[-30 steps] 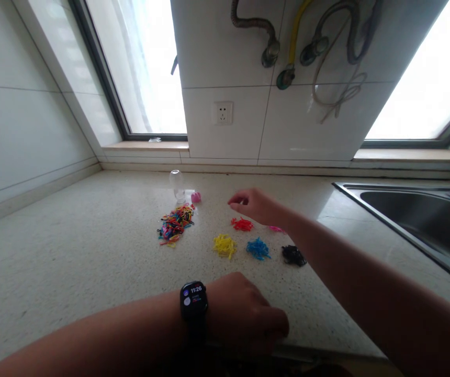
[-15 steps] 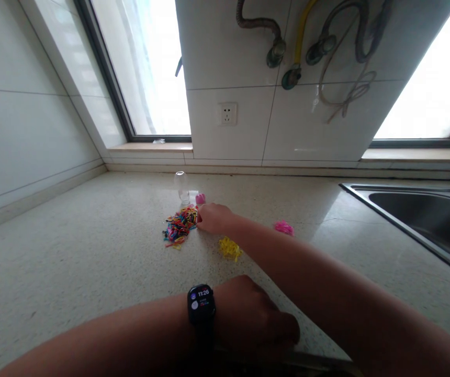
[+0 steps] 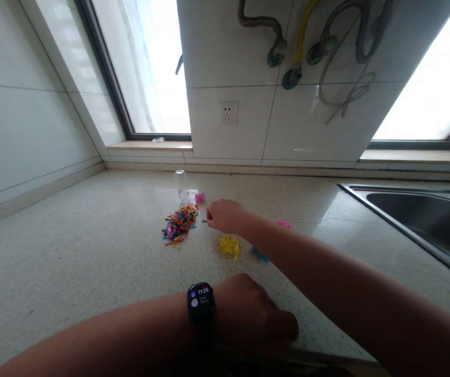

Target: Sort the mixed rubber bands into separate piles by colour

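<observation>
My right hand [image 3: 225, 215] is over the counter with its fingers pinched together. A small black rubber band [image 3: 204, 221] sticks out at its fingertips. Left of it lies a mixed heap of colourful rubber bands [image 3: 180, 225]. A yellow pile of rubber bands [image 3: 229, 247] sits just below this hand, while a blue pile [image 3: 260, 254] and a pink pile [image 3: 283, 223] are partly covered by my right forearm. My left hand [image 3: 254, 313], a black watch [image 3: 201, 301] on its wrist, rests closed at the near counter edge; nothing shows in it.
Behind the mixed heap stand a clear bottle [image 3: 181, 188], upside down, and a pink cap-like piece [image 3: 200, 197]. A metal sink [image 3: 413, 209] is set into the counter at the right. Hoses and a socket [image 3: 228, 112] are on the tiled wall.
My right hand has drawn away from the mixed heap, a little to the right, with the black rubber band at its fingertips. The blue pile now shows beside my forearm. My left hand stays put.
</observation>
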